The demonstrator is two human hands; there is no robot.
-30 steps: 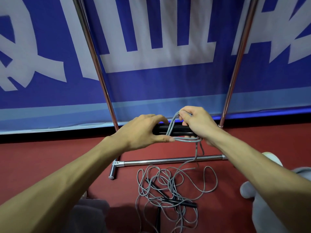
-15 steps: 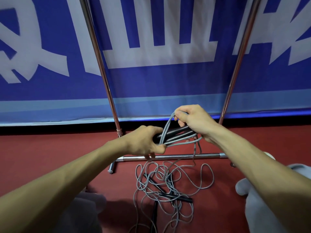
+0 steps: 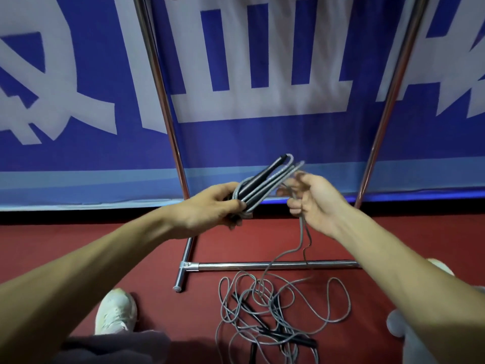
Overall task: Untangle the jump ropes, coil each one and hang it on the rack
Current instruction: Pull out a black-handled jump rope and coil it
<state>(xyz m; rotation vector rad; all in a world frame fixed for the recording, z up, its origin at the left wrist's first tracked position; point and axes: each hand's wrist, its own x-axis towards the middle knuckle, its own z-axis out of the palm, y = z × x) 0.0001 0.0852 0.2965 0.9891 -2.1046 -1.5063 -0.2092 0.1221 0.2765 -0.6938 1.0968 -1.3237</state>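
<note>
A: Grey jump rope bundle (image 3: 265, 185) is no longer lying level?
B: No, it is tilting, long axis running from the left hand (image 3: 210, 210) up and right, black handle (image 3: 270, 170) tip pointing at the banner (image 3: 236, 143).
A: Hands?
B: Left fingers (image 3: 237, 204) are gripping its lower end; the right hand (image 3: 313, 203) is pulling away, pinching a strand (image 3: 301, 232) trailing to the tangle (image 3: 262, 306) on the floor (image 3: 131, 258).

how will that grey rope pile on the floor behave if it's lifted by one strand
Probably floppy: the strand hanging from the right hand sags and bends. Likely to drag other loops along, since the pile has strands crossing each other and the black handles.
</note>
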